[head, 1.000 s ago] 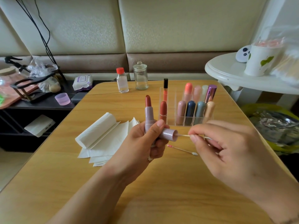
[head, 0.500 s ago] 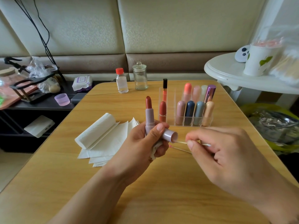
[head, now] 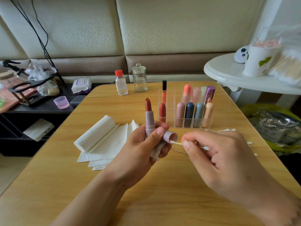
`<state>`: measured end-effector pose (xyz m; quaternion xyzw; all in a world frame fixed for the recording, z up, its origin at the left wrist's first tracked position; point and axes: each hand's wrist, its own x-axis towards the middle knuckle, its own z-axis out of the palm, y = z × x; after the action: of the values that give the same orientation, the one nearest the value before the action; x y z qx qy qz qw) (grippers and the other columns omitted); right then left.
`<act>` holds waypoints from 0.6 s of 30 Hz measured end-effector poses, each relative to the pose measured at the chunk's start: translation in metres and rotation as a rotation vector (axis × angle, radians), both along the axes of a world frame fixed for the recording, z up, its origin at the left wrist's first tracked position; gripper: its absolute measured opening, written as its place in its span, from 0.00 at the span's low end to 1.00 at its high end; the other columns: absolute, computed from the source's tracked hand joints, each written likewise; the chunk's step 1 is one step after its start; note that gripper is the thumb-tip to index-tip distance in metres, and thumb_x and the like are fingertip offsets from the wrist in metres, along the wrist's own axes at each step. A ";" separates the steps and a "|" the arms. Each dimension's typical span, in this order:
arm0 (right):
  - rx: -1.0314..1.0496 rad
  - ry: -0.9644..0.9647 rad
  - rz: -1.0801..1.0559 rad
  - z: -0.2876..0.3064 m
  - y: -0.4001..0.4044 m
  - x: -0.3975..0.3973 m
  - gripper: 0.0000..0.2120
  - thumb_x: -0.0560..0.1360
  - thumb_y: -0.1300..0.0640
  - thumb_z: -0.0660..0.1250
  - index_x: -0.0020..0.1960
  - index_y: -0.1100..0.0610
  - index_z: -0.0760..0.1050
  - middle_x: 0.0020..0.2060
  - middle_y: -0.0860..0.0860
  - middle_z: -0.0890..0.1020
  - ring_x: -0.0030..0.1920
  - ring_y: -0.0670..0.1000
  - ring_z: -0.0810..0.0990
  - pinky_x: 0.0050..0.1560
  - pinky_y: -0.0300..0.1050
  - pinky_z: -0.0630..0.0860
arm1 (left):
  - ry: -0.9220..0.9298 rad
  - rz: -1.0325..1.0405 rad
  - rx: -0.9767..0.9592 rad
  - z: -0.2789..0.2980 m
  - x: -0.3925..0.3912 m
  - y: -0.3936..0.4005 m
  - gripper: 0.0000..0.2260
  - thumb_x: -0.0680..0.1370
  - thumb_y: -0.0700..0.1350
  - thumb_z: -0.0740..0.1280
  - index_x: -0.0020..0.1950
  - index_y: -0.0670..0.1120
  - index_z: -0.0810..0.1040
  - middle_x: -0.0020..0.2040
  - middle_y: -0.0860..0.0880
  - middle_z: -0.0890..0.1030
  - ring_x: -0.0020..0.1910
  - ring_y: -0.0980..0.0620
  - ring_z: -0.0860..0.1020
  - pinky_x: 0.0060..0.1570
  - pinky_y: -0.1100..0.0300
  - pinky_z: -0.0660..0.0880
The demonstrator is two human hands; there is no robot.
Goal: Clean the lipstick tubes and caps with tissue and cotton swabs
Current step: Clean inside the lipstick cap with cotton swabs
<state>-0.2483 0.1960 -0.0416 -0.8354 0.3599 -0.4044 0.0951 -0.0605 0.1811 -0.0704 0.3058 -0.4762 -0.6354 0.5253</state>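
Padded wall panels back a wooden desk [head: 162, 201]. At frame centre, the left hand [head: 138, 154] grips an open lipstick [head: 149, 118] upright, its cap [head: 171, 137] and a crumpled tissue [head: 157, 150]. The right hand [head: 216, 157] pinches a cotton swab [head: 176, 143], its tip in the cap's mouth. Folded tissues [head: 104, 136] lie left; a clear organizer [head: 169, 110] of lipsticks stands behind.

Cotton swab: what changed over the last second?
The right hand drew the cotton swab back slightly; its tip now sits at the cap mouth. The left hand still grips the cap and open lipstick. Tissues and organizer unchanged.
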 end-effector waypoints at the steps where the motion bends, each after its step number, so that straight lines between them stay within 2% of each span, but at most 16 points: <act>1: 0.001 -0.013 0.000 0.000 0.000 0.001 0.08 0.77 0.60 0.67 0.39 0.54 0.79 0.26 0.36 0.62 0.26 0.40 0.64 0.30 0.29 0.56 | 0.002 -0.005 -0.003 0.000 0.000 0.000 0.10 0.77 0.44 0.62 0.55 0.40 0.73 0.40 0.45 0.79 0.35 0.51 0.71 0.36 0.62 0.70; 7: -0.009 -0.072 -0.024 -0.002 0.000 0.002 0.08 0.78 0.60 0.66 0.40 0.55 0.79 0.26 0.38 0.64 0.25 0.40 0.65 0.30 0.28 0.57 | -0.019 -0.044 -0.052 0.000 0.002 -0.001 0.07 0.79 0.43 0.61 0.54 0.40 0.72 0.41 0.47 0.78 0.36 0.50 0.70 0.38 0.61 0.69; 13: -0.016 -0.116 -0.081 -0.004 -0.003 0.002 0.10 0.80 0.56 0.62 0.44 0.55 0.79 0.25 0.39 0.70 0.25 0.42 0.71 0.29 0.26 0.60 | -0.012 -0.068 -0.059 -0.001 0.002 -0.002 0.06 0.79 0.42 0.61 0.53 0.41 0.71 0.43 0.46 0.78 0.37 0.50 0.71 0.38 0.61 0.70; 16: -0.010 -0.133 -0.112 -0.006 -0.004 0.001 0.09 0.81 0.56 0.62 0.45 0.54 0.79 0.24 0.45 0.73 0.25 0.46 0.73 0.24 0.33 0.63 | 0.046 -0.090 -0.029 -0.001 0.002 -0.003 0.05 0.79 0.41 0.60 0.53 0.41 0.71 0.44 0.46 0.79 0.37 0.50 0.72 0.38 0.61 0.71; 18: -0.003 -0.140 -0.109 -0.006 -0.004 0.002 0.11 0.81 0.53 0.60 0.45 0.53 0.78 0.24 0.43 0.72 0.25 0.45 0.72 0.25 0.30 0.61 | 0.113 -0.111 0.009 -0.001 0.002 -0.003 0.05 0.79 0.40 0.60 0.52 0.41 0.71 0.43 0.46 0.78 0.37 0.50 0.73 0.38 0.62 0.71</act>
<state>-0.2460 0.1924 -0.0476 -0.7845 0.3967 -0.4668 0.0964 -0.0580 0.1781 -0.0717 0.2449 -0.4592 -0.6821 0.5138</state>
